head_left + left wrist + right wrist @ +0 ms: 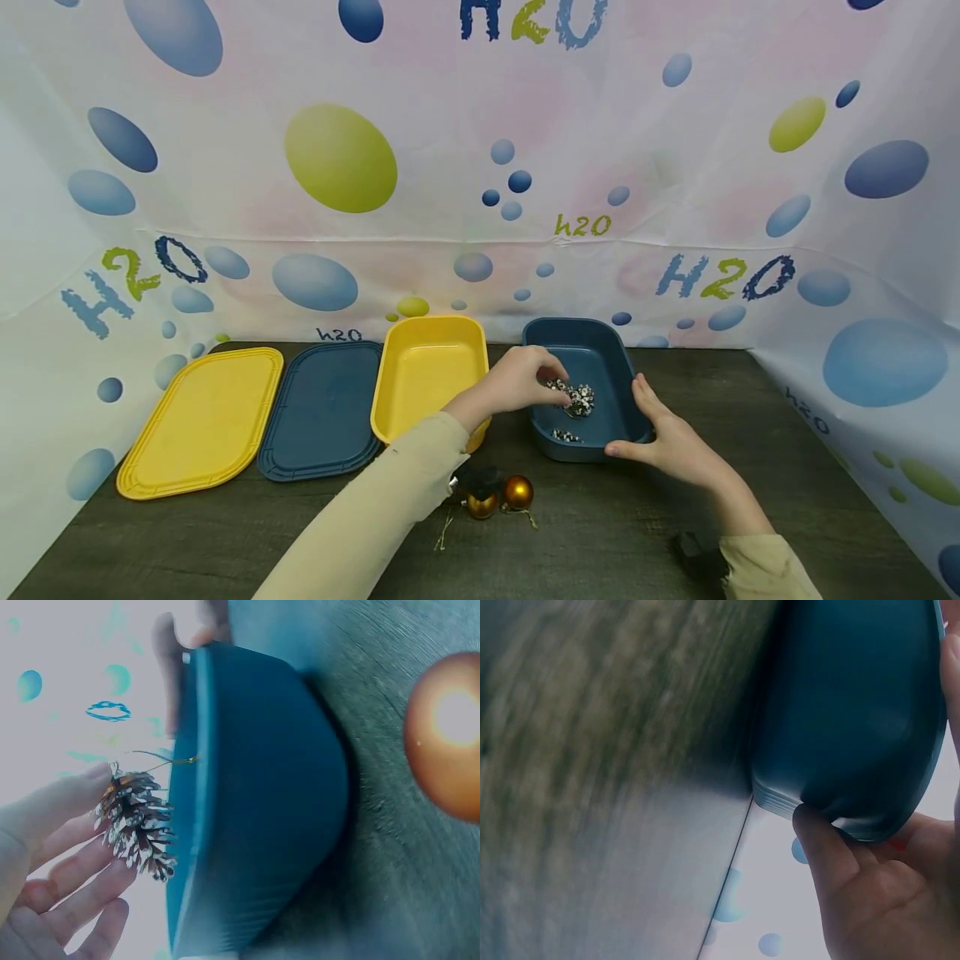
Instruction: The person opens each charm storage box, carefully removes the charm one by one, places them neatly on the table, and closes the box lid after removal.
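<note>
My left hand (521,382) pinches a white-tipped pine cone (139,825) between thumb and fingers, over the blue container (573,452). A gold thread loop (176,760) trails from the pine cone's top. Inside the container, near its front wall, lies another speckled piece (566,436) that looks like a pine cone. My right hand (678,446) holds the container's front right corner, its thumb at the front rim and its fingers along the right wall. The right wrist view shows that hand's fingers (821,847) against the container's outer wall.
Left of the blue container stands a yellow container (430,329), partly behind my left forearm. Further left lie a blue lid (322,408) and a yellow lid (202,421). Shiny orange-gold baubles (518,492) with threads sit in front. A patterned curtain (480,167) hangs behind the table.
</note>
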`<action>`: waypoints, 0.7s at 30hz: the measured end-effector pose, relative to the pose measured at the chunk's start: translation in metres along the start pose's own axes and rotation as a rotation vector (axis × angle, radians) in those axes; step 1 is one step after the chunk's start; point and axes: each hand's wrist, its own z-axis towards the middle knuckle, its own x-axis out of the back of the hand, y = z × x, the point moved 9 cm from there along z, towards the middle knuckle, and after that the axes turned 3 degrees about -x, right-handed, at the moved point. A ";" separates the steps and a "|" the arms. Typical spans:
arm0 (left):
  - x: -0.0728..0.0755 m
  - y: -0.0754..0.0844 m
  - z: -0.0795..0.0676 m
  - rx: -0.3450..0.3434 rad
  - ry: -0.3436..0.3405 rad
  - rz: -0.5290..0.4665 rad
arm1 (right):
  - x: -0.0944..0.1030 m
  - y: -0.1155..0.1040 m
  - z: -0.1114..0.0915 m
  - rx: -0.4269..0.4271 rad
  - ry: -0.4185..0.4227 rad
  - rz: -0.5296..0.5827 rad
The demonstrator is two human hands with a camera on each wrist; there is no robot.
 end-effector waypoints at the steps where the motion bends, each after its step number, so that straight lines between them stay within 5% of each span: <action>1: 0.004 0.001 -0.003 -0.004 0.007 -0.011 | 0.000 0.000 0.000 0.000 0.002 0.000; 12: 0.033 0.004 -0.045 -0.012 0.065 -0.126 | 0.000 0.001 -0.001 -0.003 0.006 0.001; 21: 0.040 0.004 -0.090 -0.036 0.095 -0.159 | 0.000 0.002 0.000 -0.009 0.002 -0.002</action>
